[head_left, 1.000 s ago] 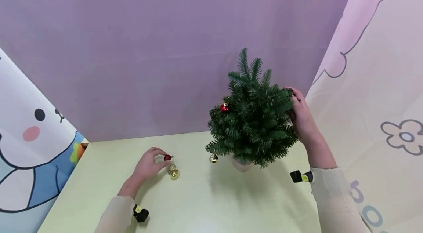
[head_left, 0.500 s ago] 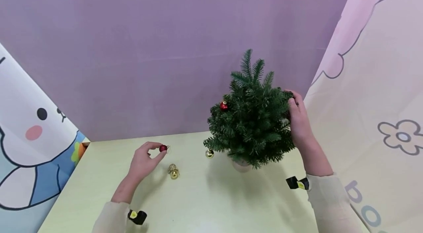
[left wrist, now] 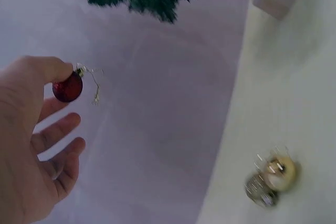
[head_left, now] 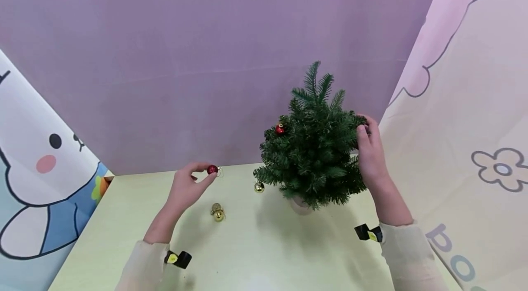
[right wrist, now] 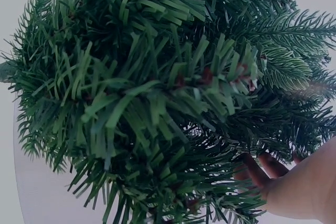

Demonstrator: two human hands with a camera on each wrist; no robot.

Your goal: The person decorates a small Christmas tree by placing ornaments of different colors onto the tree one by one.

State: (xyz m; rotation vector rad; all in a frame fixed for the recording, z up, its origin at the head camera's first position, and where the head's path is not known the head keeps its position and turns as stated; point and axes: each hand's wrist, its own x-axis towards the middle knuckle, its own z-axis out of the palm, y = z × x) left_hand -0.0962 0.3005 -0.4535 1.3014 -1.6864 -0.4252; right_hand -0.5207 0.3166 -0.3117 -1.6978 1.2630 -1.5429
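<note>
In the head view my left hand (head_left: 186, 189) pinches a small red bauble (head_left: 212, 169) between thumb and forefinger, above the table. Its thin hanging loop (left wrist: 96, 85) dangles free in the left wrist view. My right hand (head_left: 372, 156) holds a branch on the right side of a small green Christmas tree (head_left: 315, 153); needles hide part of the fingers in the right wrist view. On the tree's left side hang another red bauble (head_left: 280, 129) and a gold bauble (head_left: 259, 187). Two gold baubles (head_left: 217, 212) lie together on the table below my left hand.
The tree stands in a pale pot (head_left: 300, 206) on a light yellow table (head_left: 243, 245). A purple backdrop (head_left: 185, 75) rises behind the table's far edge. Printed cloth panels stand left and right, one with a bunny (head_left: 30, 153).
My left hand has lifted the red bauble away from the two gold ones and moved it up toward the table's back. My right hand stays at the tree, which leans slightly further right.
</note>
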